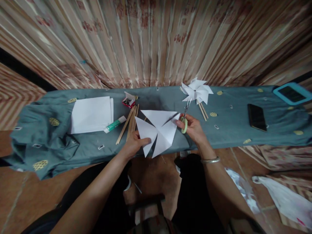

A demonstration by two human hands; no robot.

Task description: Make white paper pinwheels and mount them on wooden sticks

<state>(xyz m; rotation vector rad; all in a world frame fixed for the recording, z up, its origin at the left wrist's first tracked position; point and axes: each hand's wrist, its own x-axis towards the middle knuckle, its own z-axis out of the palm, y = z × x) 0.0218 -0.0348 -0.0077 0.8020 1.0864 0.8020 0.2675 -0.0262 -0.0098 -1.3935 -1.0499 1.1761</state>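
Your left hand (136,144) pinches the cut paper square (158,131) steady; your right hand (192,126) grips green-handled scissors (185,117), blades beyond the fingers.

Low bench under a grey-green cloth (231,128), stack of white paper (91,113), glue tube (115,124), wooden sticks (129,125), small red box (128,102), paper pinwheel (197,91), black phone (256,117), blue-cased tablet (292,93), cut white sheet (158,130) at the near edge
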